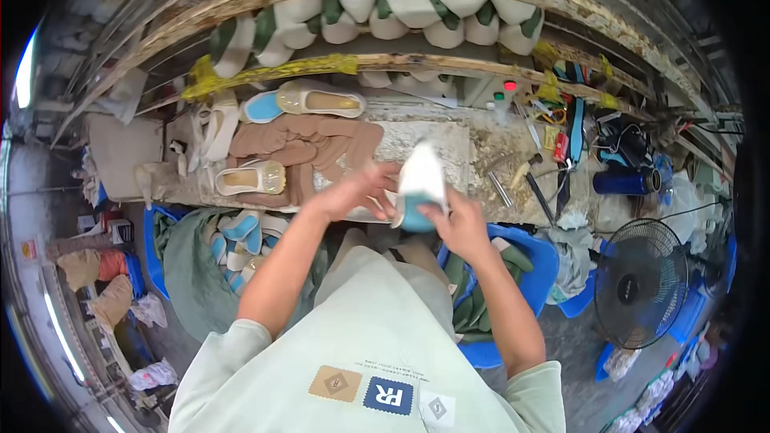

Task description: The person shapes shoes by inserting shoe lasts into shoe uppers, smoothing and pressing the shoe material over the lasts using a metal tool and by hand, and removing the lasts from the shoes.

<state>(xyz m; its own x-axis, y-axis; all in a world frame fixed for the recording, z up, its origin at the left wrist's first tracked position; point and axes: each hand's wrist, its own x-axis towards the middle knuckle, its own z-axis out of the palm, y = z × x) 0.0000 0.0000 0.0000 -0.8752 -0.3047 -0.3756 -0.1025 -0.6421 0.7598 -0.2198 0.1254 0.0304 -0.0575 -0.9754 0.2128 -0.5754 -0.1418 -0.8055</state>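
Note:
In front of my body, over the near edge of the bench, a white shoe piece [423,170] with a blue-green lower part is held toe end up. It is slightly smeared by motion. My right hand [461,228] grips its lower right side, thumb across the blue-green part. At its left edge my left hand [359,194] has its fingers apart and curved; whether the fingertips touch the piece I cannot tell. Left of that hand lie a heap of brown insole-shaped pieces [301,144], a beige shoe [251,179] and another beige shoe [321,101].
Light-and-green shoes [389,16] line the shelf above the bench. A hammer [526,167] and other tools lie at right, near a dark blue bottle [622,182]. Blue tubs of shoe parts flank my legs, including one tub [548,265] at right. A black fan [640,282] stands farther right.

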